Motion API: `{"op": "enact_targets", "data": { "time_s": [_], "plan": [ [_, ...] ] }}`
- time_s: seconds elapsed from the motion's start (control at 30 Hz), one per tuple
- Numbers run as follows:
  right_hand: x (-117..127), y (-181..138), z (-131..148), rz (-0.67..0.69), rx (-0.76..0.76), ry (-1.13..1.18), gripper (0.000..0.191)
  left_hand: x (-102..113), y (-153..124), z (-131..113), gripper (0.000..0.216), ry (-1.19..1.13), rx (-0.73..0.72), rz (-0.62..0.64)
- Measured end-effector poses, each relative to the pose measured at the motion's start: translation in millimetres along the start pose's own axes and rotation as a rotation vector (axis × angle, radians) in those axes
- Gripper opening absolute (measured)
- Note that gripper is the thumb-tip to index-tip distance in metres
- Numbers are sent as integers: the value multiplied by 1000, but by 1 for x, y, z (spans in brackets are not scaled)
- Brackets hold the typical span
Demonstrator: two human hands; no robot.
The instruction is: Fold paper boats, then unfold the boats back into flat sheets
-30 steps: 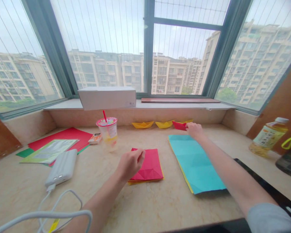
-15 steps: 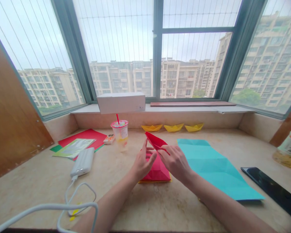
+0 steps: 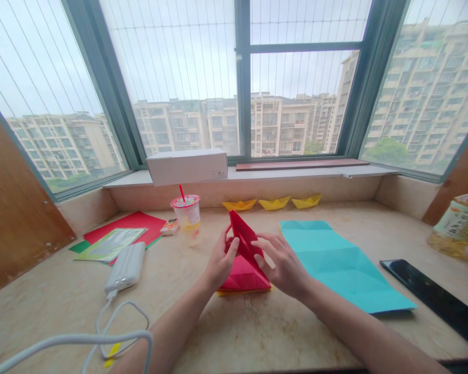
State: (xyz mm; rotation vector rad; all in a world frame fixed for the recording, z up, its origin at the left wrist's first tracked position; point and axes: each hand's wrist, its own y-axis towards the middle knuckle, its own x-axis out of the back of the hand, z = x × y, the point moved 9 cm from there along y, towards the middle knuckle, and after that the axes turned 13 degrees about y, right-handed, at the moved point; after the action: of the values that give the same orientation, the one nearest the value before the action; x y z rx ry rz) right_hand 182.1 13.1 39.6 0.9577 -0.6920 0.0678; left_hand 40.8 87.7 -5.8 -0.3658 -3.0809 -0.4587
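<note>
A folded piece of red paper (image 3: 245,236) stands tilted above the counter. My left hand (image 3: 222,259) grips its left side, thumb in front and the other fingers partly hidden behind. Against the paper's right face rest the fingertips of my right hand (image 3: 283,259), its fingers bent and apart. Beneath both hands lies a creased pinkish-red sheet (image 3: 245,276), with a yellow edge showing under it. To the right is a creased turquoise sheet (image 3: 335,265).
Three yellow paper boats (image 3: 274,203) line the back. Leftward are a lidded cup (image 3: 187,212) with a straw, coloured sheets (image 3: 128,226), a white power bank (image 3: 125,267) and its cable (image 3: 81,338). A phone (image 3: 425,293) and a bottle (image 3: 458,223) are at right.
The red folded paper has turned more upright. My right hand has loosened from its pinch, its fingers now spread against the paper. The whole view has shifted slightly.
</note>
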Motion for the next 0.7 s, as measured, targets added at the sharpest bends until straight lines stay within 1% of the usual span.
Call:
{"op": "enact_targets", "data": {
  "time_s": [0.07,0.13,0.27,0.37,0.5,0.6,0.7],
  "plan": [
    [5,-2,-12,-16,-58,-14,24,0,0,1,68,-13,9,-2],
    [5,-4,-22,-3,-104,3,26,1,0,1,69,-16,16,-11],
    [-3,-8,-37,65,-193,62,46,4,0,1,72,-33,24,-40],
    [-12,-10,-43,132,-245,58,60,5,-1,1,76,-65,45,-50],
    [-19,-14,-51,198,-293,59,67,2,-2,1,80,-118,77,-24],
    [-22,-16,-57,213,-335,90,68,2,-2,2,76,-141,92,-21],
    [-24,-18,-59,192,-376,227,67,4,-1,5,62,-144,94,-42]
  ]
}}
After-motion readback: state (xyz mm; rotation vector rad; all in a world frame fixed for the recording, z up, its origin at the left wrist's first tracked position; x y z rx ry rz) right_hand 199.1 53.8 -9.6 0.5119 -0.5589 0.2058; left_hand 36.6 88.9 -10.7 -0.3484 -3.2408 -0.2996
